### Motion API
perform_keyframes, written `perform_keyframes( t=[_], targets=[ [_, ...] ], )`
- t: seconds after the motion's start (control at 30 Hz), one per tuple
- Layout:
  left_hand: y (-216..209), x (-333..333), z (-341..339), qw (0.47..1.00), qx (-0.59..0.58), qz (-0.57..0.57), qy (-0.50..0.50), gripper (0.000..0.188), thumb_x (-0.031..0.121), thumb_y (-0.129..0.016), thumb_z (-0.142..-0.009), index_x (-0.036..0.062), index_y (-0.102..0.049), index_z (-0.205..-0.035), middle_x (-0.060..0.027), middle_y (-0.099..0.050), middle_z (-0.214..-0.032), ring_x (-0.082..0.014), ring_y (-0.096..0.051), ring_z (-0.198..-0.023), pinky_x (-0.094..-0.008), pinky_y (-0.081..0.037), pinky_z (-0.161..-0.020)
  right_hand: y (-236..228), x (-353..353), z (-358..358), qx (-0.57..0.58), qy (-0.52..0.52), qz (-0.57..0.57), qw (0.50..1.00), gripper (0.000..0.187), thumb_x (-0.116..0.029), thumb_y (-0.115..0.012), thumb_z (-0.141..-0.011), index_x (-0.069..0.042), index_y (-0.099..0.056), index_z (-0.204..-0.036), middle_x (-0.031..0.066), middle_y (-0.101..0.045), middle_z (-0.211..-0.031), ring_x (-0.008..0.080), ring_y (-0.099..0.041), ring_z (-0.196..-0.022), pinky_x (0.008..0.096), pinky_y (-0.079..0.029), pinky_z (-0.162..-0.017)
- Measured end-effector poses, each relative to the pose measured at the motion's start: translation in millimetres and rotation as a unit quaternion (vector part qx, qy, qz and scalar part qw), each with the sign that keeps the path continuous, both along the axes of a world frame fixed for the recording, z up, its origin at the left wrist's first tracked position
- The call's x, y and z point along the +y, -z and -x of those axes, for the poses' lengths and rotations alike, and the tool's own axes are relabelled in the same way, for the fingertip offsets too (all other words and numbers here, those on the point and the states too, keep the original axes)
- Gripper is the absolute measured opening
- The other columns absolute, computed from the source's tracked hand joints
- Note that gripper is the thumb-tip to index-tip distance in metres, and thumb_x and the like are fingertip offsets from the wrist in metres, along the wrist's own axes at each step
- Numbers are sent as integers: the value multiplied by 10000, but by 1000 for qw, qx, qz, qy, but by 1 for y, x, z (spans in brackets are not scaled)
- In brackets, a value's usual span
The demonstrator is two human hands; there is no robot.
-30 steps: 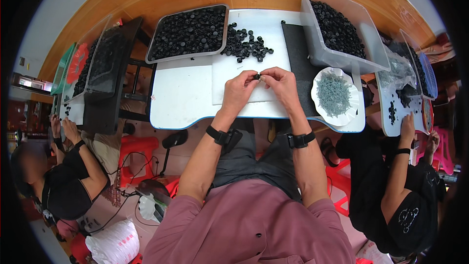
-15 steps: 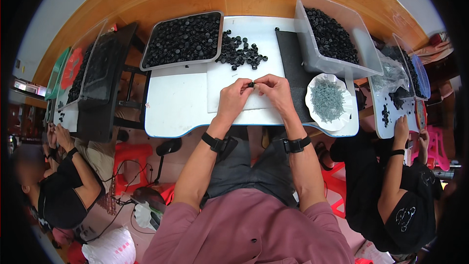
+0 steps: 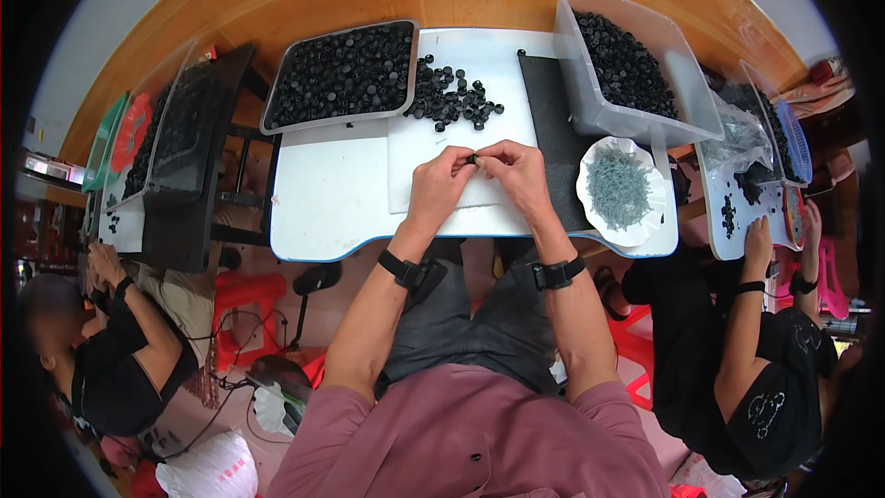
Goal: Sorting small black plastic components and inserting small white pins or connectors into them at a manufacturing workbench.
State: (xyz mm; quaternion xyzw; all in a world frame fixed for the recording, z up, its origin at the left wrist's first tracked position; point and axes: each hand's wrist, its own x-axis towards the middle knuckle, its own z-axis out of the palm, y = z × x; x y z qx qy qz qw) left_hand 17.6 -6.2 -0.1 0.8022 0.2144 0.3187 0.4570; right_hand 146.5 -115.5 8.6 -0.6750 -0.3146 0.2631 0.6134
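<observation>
A small black round cap (image 3: 473, 159) is pinched between the fingertips of my left hand (image 3: 436, 183) above a white board (image 3: 415, 161). From the other side my right hand (image 3: 521, 177) closes its thumb and fingers against the same cap; whether a smaller piece is in that pinch is hidden. Just beyond my hands lies a loose pile of similar black caps (image 3: 456, 101). To the right, a white scalloped dish (image 3: 590, 214) holds a heap of thin grey-green pins or screws (image 3: 618, 189).
A metal tray (image 3: 265, 118) full of black caps stands at the back left. At the back right is a translucent plastic bin (image 3: 636, 120) of black parts, beside a dark mat (image 3: 544, 111). Co-workers sit left (image 3: 120, 360) and right (image 3: 774, 387) at other tables.
My hands stay together at the cap, with only slight finger movement. The right co-worker's far hand has risen.
</observation>
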Motion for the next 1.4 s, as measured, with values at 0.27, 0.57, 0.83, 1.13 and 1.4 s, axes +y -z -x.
perform_keyframes(
  t=[0.27, 0.57, 0.83, 1.13, 1.4],
  targets=[
    [-3, 1, 1, 1000, 18, 7, 4, 235, 69, -772, -893, -7, -707, -1106, -137, -789, -951, -214, -784, -890, -308, -619, -795, 2, -5, -7, 43, -42, -37, 998, 136, -2, -728, -888, 61, -765, -1002, 90, -762, -853, 115, -689, -738, 248, -543, -688],
    [-1, 1, 5, 1000, -9, 28, 10, 199, 69, -750, -910, 5, -688, -1088, -168, -778, -938, -283, -783, -893, -352, -623, -776, -17, 1, -12, 45, -60, 65, 995, 117, -30, -758, -872, 40, -763, -965, 79, -751, -844, 114, -679, -744, 254, -527, -675],
    [-4, 4, 4, 999, 7, 35, 15, 214, 72, -776, -890, -11, -708, -1075, -159, -785, -956, -226, -783, -897, -305, -618, -811, -20, 3, -10, 44, -67, 68, 994, 126, -53, -774, -872, 33, -768, -964, 65, -744, -854, 101, -647, -755, 250, -517, -708],
    [1, 12, 7, 990, -3, 124, 65, 342, 53, -772, -893, -29, -714, -1220, -119, -793, -1014, -134, -752, -924, -268, -605, -849, -7, -3, -2, -7, -51, 26, 998, 156, -51, -742, -906, 41, -774, -1028, 78, -764, -929, 113, -671, -850, 255, -520, -790],
    [-5, 15, 10, 972, -26, 216, 88, 278, 102, -805, -889, -28, -760, -1131, -114, -796, -994, -134, -746, -896, -268, -596, -812, 2, -5, -2, -11, -74, -20, 997, 167, -59, -696, -944, 30, -779, -1059, 80, -771, -1002, 130, -675, -939, 273, -514, -863]
  ],
)
